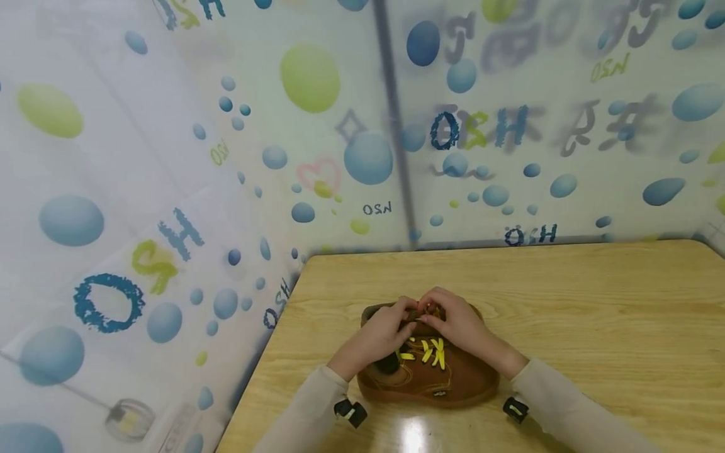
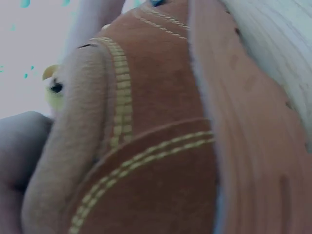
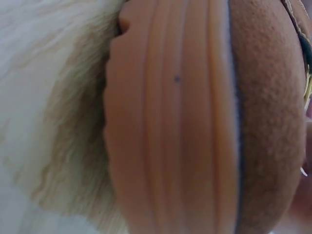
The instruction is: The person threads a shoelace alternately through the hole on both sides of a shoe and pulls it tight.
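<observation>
A brown shoe (image 1: 476,371) with yellow laces (image 1: 438,353) and pale stitching lies on its side on the table, toe to the right. Behind it, partly covered by the hands, is a second brown shoe (image 1: 370,311). Over the lacing of that far shoe my left hand (image 1: 387,327) and right hand (image 1: 459,321) meet, fingers curled and fingertips pinching close together. What they pinch looks like a lace, mostly hidden by the fingers. The near shoe's stitched heel (image 2: 156,185) fills the left wrist view; its ridged sole (image 3: 170,122) fills the right wrist view.
The light wooden table (image 1: 595,314) extends to the right and behind the shoes. A patterned curtain (image 1: 340,126) with blue and green dots hangs behind it and along the left side. Black wrist straps (image 1: 515,409) sit by the sleeves.
</observation>
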The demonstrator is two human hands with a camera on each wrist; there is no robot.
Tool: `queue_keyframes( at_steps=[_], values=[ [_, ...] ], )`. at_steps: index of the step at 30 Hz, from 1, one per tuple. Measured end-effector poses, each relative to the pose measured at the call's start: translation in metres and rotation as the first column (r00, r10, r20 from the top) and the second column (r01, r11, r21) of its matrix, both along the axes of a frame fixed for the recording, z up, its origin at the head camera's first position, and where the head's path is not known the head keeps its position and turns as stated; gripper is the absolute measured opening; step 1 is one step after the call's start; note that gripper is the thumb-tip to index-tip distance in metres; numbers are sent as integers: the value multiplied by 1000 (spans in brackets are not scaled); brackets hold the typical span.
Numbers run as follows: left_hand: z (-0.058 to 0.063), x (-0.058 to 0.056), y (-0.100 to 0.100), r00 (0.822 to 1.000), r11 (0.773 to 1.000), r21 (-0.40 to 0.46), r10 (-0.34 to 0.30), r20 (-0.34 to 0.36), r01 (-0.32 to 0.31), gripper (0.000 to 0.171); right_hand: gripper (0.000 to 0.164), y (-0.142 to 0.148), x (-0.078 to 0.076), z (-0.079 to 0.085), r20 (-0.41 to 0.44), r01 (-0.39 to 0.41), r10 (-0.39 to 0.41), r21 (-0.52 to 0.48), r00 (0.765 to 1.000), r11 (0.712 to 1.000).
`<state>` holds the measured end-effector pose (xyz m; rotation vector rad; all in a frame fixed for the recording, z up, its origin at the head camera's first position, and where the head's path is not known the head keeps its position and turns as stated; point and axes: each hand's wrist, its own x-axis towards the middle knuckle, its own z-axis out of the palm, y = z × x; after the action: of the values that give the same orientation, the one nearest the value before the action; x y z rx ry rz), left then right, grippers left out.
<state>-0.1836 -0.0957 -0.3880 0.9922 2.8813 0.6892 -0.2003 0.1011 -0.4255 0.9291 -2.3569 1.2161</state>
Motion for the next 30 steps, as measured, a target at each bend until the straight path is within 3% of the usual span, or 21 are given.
queue_keyframes(
  at_steps=[2,5,7,8,10,11,12,13,15,16,17,18,20,22,23,24,26,28,30],
  values=[
    [-2,0,2,989,999,-39,5,-150,-10,28,19,0,0,-1,-7,2,-2,5,1000,1000],
    [-3,0,5,931,993,-99,27,-363,-68,16,20,0,-1,-2,-3,5,-5,12,1000,1000],
    [-1,0,7,898,991,-103,35,-439,-89,7,20,0,-2,-2,5,10,-10,13,1000,1000],
    [0,0,6,895,994,-69,48,-444,-88,6,20,0,-2,-2,2,8,-8,14,1000,1000],
    [5,1,5,936,991,118,92,-339,-54,10,18,-1,-3,-1,-4,4,-4,15,1000,1000],
    [9,0,3,962,966,255,100,-253,-34,11,16,-1,-3,-1,-6,5,-4,18,1000,1000],
    [14,0,1,983,916,400,91,-162,-19,13,16,-1,-3,0,-8,6,-6,17,1000,1000],
    [17,-2,-1,995,844,536,70,-72,-20,14,15,-1,-3,0,-5,12,-12,17,1000,1000],
    [24,-5,-7,997,686,725,21,71,-66,15,14,-1,-3,1,10,25,-25,22,1000,999],
    [25,-7,-10,993,654,749,19,120,-103,16,13,-1,-2,1,22,34,-35,28,999,999],
    [24,-9,-13,986,668,730,43,160,-147,15,13,0,-2,1,38,41,-42,34,998,999],
    [21,-10,-16,979,711,679,72,188,-183,15,13,0,-1,1,48,45,-47,39,998,998],
    [16,-12,-20,969,821,525,131,210,-225,15,12,1,0,2,63,45,-49,55,997,997],
    [12,-13,-20,972,924,315,171,163,-215,16,11,2,0,2,64,46,-49,56,997,997],
    [11,-14,-18,977,959,205,175,118,-197,16,11,2,0,3,61,45,-48,55,997,997],
    [11,-15,-15,983,979,105,168,76,-175,17,11,2,-1,3,57,45,-48,53,997,998],
    [12,-17,-9,989,987,-58,150,-6,-150,20,11,2,-1,4,57,46,-48,51,997,998],
    [11,-19,-4,988,970,-188,142,-60,-151,24,11,2,-1,4,57,43,-45,50,997,998],
    [9,-20,-1,987,954,-257,139,-80,-155,27,10,1,0,4,61,35,-38,51,997,998]
  ],
)
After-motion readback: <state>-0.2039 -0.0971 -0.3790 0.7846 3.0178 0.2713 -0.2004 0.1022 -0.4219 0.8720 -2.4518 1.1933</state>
